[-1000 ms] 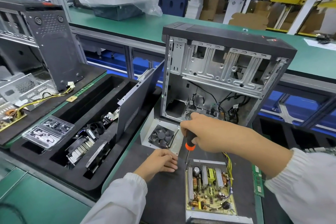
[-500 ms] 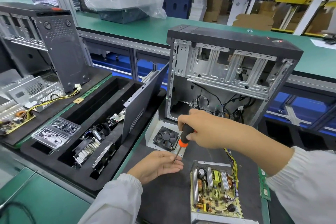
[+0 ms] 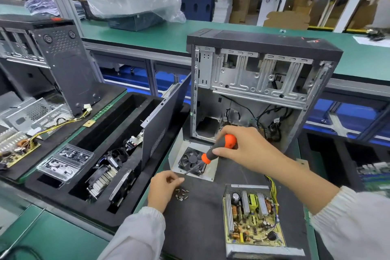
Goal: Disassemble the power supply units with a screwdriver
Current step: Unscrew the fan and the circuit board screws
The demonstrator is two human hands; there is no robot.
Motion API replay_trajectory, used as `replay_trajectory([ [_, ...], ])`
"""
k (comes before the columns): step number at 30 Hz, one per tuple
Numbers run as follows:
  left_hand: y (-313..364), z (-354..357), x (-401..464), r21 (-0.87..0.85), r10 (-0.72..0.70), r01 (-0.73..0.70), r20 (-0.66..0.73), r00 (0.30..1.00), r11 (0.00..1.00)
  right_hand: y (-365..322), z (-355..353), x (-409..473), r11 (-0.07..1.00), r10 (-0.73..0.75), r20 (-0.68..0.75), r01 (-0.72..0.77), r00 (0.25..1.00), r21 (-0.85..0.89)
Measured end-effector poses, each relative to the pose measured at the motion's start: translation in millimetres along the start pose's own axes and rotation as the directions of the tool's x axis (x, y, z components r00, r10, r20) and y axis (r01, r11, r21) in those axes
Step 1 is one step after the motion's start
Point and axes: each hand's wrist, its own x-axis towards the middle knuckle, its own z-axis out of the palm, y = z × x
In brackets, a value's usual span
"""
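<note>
1. Head view, step: screws lay in a small loose pile on the dark mat, just right of the left hand. The opened power supply unit sat near right with its circuit board exposed; its cover with fan stood farther back, against the computer case. Judged: a removed screw was being set aside, mid-disassembly.
2. Next move, judged: bring the tip to a remaining screw, on the board or the fan; which one was unclear.
3. Right hand was curled round the screwdriver handle, tip angled down-left over the fan cover.
4. Left hand rested on the mat, fingers loosely curled beside the pile; whether it pinched a screw could not be told.
</note>
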Motion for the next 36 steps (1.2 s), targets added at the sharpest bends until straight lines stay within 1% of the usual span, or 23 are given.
replay_trajectory([
  [2,-6.3,5.3,-2.1,0.027,0.043,-0.043,0.009,0.999,0.999,13.9,5.2,-4.9,0.989,0.124,-0.069,-0.118,0.99,0.089],
  [3,-8.8,8.0,-3.0,0.019,0.063,-0.063,0.028,0.998,0.998,22.6,7.6,-7.1,0.973,0.198,-0.07,-0.187,0.978,0.136],
  [5,-12.6,12.1,-3.6,0.014,0.086,-0.087,0.044,0.995,0.996,41.4,10.9,-12.1,0.897,0.362,0.004,-0.349,0.932,0.272],
  [6,-13.4,13.6,-3.3,0.026,0.094,-0.095,0.048,0.994,0.995,50.6,11.8,-14.9,0.816,0.435,0.078,-0.43,0.897,0.387],
  [7,-13.5,14.7,-2.9,0.042,0.102,-0.104,0.057,0.993,0.994,59.5,12.4,-18.6,0.703,0.477,0.166,-0.488,0.863,0.518],
  [9,-12.3,16.0,-1.3,0.071,0.117,-0.124,0.087,0.989,0.99,76.5,13.3,-28.6,0.436,0.468,0.311,-0.522,0.827,0.733],
  [10,-10.9,16.1,-0.6,0.082,0.121,-0.129,0.101,0.988,0.988,84.5,13.6,-35.4,0.323,0.444,0.359,-0.52,0.821,0.79],
  [11,-8.9,16.2,-0.5,0.089,0.121,-0.131,0.111,0.986,0.987,92.3,13.9,-43.6,0.24,0.417,0.392,-0.515,0.82,0.823],
  [12,-6.9,16.5,-0.8,0.095,0.121,-0.132,0.112,0.986,0.987,99.8,14.2,-52.4,0.189,0.393,0.411,-0.509,0.823,0.84],
  [14,-0.4,18.7,-3.8,0.101,0.129,-0.138,0.084,0.988,0.985,113.9,14.7,-70.4,0.163,0.366,0.407,-0.488,0.837,0.857],
  [17,18.2,27.3,-14.1,0.06,0.17,-0.172,0.04,0.985,0.983,132.1,16.5,-93.6,0.126,0.377,0.367,-0.439,0.85,0.889],
  [19,34.0,37.3,-24.0,0.009,0.202,-0.203,0.079,0.976,0.979,139.4,18.7,-105.6,0.087,0.401,0.358,-0.424,0.843,0.902],
  [21,49.3,50.0,-34.7,-0.039,0.225,-0.222,0.169,0.96,0.974,142.6,22.5,-114.3,0.065,0.444,0.342,-0.41,0.828,0.91],
  [22,56.1,56.2,-39.7,-0.069,0.239,-0.23,0.213,0.947,0.971,143.1,24.5,-117.1,0.07,0.469,0.33,-0.407,0.819,0.911],
  [23,61.9,61.7,-44.5,-0.097,0.256,-0.238,0.251,0.934,0.966,142.6,26.3,-119.1,0.097,0.492,0.313,-0.408,0.812,0.908],
  [24,66.5,66.2,-48.1,-0.115,0.276,-0.253,0.285,0.918,0.961,141.8,27.5,-120.5,0.156,0.513,0.287,-0.416,0.809,0.896],
  [26,71.2,71.7,-51.4,-0.118,0.314,-0.292,0.34,0.886,0.949,141.3,28.1,-122.6,0.342,0.521,0.228,-0.446,0.823,0.827],
  [28,71.1,74.2,-50.6,-0.104,0.325,-0.308,0.376,0.868,0.946,139.7,29.1,-122.5,0.531,0.505,0.174,-0.462,0.846,0.71],
  [30,70.0,76.5,-48.0,-0.069,0.326,-0.326,0.387,0.862,0.943,136.8,34.9,-119.6,0.681,0.5,0.115,-0.472,0.859,0.56],
  [32,68.8,78.8,-44.1,-0.039,0.323,-0.334,0.383,0.866,0.942,132.9,44.0,-114.1,0.806,0.492,0.062,-0.481,0.869,0.346],
  [34,68.7,80.1,-39.8,-0.048,0.3,-0.306,0.392,0.87,0.951,128.8,52.6,-107.7,0.87,0.475,0.044,-0.476,0.879,0.132],
  [36,69.4,80.5,-36.3,-0.059,0.277,-0.277,0.407,0.87,0.959,125.0,59.0,-101.8,0.891,0.454,0.033,-0.453,0.891,-0.034],
])
